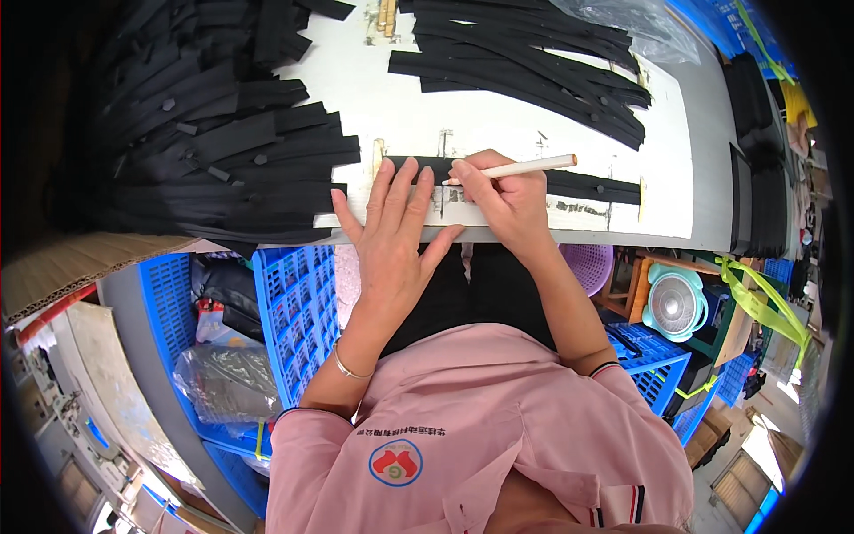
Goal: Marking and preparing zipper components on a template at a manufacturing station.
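A single black fabric strip (592,187) lies crosswise near the front edge of a white marked sheet (663,133). My left hand (391,233) is open, its fingers spread flat over the left part of this strip and the sheet. In my right hand (516,209) is a white pencil (538,166), gripped between thumb and fingers. Its tip points left and rests at or just above the strip, close beside my left fingers. Dark marks and smudges show on the sheet around the strip. Part of the strip is hidden under both hands.
A large heap of black strips (205,151) covers the table's left side. More strips (534,71) lie at the back right, near clear plastic (623,27). Stacked black pieces (747,125) stand at the right edge. Below are blue crates (294,311) and a small turquoise fan (673,303).
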{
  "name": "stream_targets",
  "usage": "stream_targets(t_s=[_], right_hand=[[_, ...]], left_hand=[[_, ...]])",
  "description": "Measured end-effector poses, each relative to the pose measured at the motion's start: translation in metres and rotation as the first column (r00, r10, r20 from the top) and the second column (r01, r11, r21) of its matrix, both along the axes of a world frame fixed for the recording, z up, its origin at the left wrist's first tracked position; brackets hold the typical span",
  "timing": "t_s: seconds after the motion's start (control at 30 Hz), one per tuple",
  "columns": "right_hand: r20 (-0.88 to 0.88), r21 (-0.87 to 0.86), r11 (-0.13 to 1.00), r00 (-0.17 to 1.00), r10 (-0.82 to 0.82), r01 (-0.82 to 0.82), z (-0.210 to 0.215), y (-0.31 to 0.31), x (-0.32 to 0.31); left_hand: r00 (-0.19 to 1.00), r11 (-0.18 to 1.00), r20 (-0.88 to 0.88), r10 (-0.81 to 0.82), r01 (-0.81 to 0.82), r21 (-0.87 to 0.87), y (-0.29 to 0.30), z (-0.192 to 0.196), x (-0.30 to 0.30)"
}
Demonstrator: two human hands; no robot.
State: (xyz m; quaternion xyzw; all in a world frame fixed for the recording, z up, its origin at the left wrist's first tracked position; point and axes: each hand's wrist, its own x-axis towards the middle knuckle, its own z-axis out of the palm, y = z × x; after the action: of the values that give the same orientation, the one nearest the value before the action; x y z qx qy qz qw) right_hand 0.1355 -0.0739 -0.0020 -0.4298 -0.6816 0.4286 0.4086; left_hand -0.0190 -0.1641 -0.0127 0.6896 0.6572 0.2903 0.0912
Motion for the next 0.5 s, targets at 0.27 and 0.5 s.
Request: stream_targets(t_s=[0.27,0.5], right_hand=[[0.102,-0.003,0.998,0.993,0.063,-0.063,-0.002,0.001,0.006],[-0.123,0.005,0.970,0.963,-0.240,0.243,0.022,0.000,0.047]], left_hand=[[1.000,1.000,0.000,-0.015,0.015,0.004,0.002,0.002,0.001],[1.000,1.000,-0.027,0.001,-0.001,-0.022,0.000,0.003,0.001]])
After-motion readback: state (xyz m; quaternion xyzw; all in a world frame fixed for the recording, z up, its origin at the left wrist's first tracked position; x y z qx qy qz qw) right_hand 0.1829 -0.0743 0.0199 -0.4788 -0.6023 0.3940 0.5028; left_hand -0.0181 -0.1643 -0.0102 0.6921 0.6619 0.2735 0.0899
